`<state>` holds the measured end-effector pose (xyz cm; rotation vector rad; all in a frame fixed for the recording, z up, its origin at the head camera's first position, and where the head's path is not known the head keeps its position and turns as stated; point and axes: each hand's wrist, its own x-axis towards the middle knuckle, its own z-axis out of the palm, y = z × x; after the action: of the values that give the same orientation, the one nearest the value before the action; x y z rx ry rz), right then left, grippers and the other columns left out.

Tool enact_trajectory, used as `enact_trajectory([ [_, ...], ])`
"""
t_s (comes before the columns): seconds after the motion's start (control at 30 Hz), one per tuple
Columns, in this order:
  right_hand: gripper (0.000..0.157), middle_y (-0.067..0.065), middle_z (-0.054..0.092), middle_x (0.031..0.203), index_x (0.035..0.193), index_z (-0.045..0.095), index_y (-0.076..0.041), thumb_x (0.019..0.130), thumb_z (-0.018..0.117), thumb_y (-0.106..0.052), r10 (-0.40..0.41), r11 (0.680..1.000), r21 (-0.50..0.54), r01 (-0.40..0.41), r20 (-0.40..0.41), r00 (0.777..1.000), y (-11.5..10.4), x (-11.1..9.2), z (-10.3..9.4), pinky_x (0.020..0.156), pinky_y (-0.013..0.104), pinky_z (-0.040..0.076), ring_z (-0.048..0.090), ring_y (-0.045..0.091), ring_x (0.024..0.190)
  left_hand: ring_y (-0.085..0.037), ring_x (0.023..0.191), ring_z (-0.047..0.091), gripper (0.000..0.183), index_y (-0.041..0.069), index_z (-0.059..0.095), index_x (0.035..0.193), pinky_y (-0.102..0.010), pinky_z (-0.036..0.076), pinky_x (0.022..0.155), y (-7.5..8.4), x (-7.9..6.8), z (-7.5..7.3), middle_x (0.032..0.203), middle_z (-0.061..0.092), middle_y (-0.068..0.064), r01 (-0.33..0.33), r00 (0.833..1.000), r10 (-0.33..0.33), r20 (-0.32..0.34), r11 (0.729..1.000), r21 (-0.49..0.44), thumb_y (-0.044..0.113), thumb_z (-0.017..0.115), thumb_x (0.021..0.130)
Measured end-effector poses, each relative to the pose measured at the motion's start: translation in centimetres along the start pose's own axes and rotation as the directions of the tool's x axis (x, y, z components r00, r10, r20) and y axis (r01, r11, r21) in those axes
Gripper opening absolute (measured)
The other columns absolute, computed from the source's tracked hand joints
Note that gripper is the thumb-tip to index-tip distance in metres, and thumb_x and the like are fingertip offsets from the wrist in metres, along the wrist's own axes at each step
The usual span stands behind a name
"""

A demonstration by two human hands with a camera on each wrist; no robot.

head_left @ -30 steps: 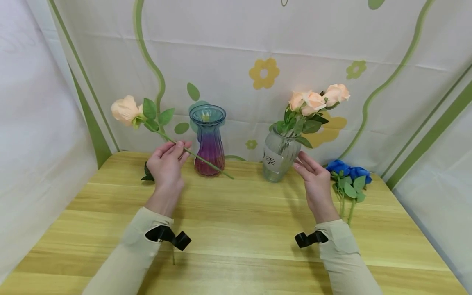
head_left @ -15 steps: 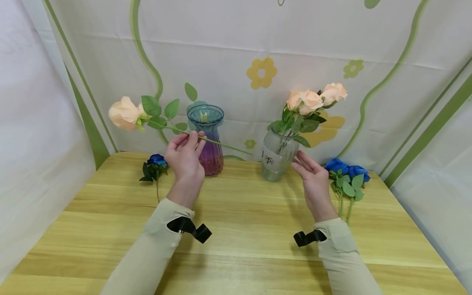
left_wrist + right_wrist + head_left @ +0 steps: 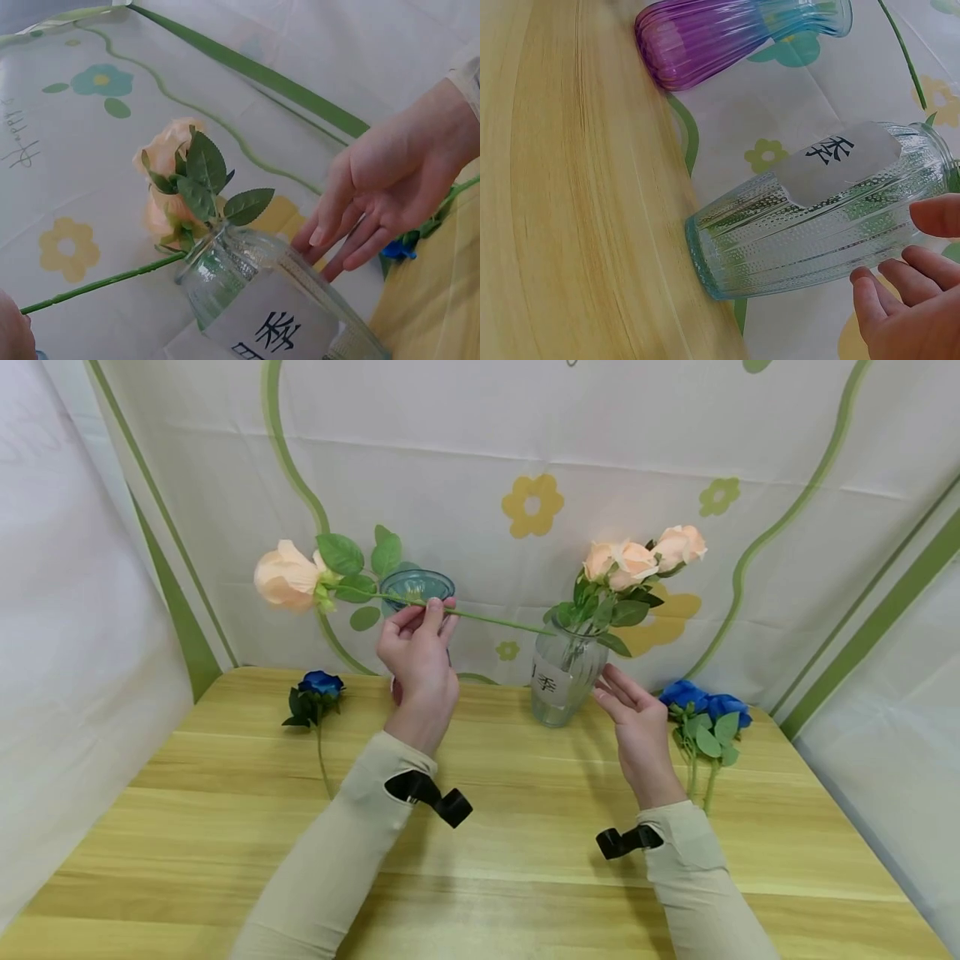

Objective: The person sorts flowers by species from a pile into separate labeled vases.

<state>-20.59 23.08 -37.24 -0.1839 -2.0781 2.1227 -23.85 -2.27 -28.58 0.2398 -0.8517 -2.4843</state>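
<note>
My left hand (image 3: 420, 660) pinches the green stem of a peach rose (image 3: 288, 577) between thumb and fingers. The rose lies nearly level in the air, its bloom to the left. Its stem tip overlaps the mouth of a clear ribbed glass vase (image 3: 551, 702) in the head view, and comes right at the rim in the left wrist view (image 3: 186, 262). Several peach roses (image 3: 633, 567) stand in that vase, which bears a white label with dark writing. Relaxed fingers of my right hand (image 3: 641, 727) are at the vase's right side, fingertips right by the glass (image 3: 810, 240).
Behind my left hand stands a blue-to-purple glass vase (image 3: 712, 41), mostly hidden in the head view. One blue rose (image 3: 321, 683) lies on the wooden table (image 3: 510, 877) at left. Two more blue roses (image 3: 708, 706) lie at right. A patterned cloth (image 3: 465, 502) hangs behind.
My left hand has carried the peach rose rightward and up, bringing its stem tip from near the purple vase to the clear vase's mouth. The right hand has stayed beside the clear vase.
</note>
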Motion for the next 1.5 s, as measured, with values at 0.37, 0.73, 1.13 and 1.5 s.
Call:
enact_trajectory([
  [0.37,0.055,0.005,0.045,0.169,0.162,0.045,-0.015,0.108,0.059,-0.010,0.000,1.000,0.007,0.000,0.004,1.000,0.0,0.2,0.0,0.123,0.030,0.042,0.051,0.019,0.152,-0.034,0.096,0.078,0.021,0.006,0.052,0.096,-0.042,0.064,0.095,-1.6,0.1,1.1,0.092,0.066,-0.012,0.011,1.000,-0.011,0.000,1.000,0.004,-0.005,0.070,0.098],
  [0.73,0.055,0.004,0.045,0.169,0.162,0.045,-0.015,0.109,0.059,-0.010,0.008,1.000,-0.001,-0.008,0.008,1.000,0.2,0.0,0.1,0.124,0.033,0.040,0.050,0.019,0.152,-0.025,0.081,0.076,0.023,0.006,0.056,0.092,-0.049,0.062,0.097,-2.4,-0.4,2.4,0.090,0.062,-0.010,-0.006,1.000,0.006,0.030,1.000,-0.004,-0.010,0.073,0.094],
  [1.13,0.054,0.006,0.046,0.168,0.161,0.047,-0.014,0.108,0.060,-0.012,-0.020,1.000,-0.014,0.020,0.010,1.000,0.0,0.1,0.0,0.124,0.033,0.040,0.051,0.020,0.151,-0.019,0.077,0.074,0.023,0.007,0.060,0.087,-0.044,0.065,0.092,-3.5,-1.1,3.9,0.088,0.064,-0.007,-0.010,0.995,0.007,0.099,1.000,0.029,-0.009,0.076,0.091],
  [1.5,0.054,0.006,0.046,0.168,0.161,0.046,-0.013,0.109,0.059,-0.011,-0.032,0.999,0.006,0.032,0.016,0.999,0.3,-0.1,-0.1,0.124,0.033,0.041,0.052,0.019,0.150,-0.015,0.075,0.075,0.015,0.004,0.068,0.087,-0.034,0.066,0.082,-5.0,-1.8,4.8,0.082,0.068,-0.005,0.018,0.994,-0.026,0.111,0.997,0.078,-0.006,0.079,0.090],
])
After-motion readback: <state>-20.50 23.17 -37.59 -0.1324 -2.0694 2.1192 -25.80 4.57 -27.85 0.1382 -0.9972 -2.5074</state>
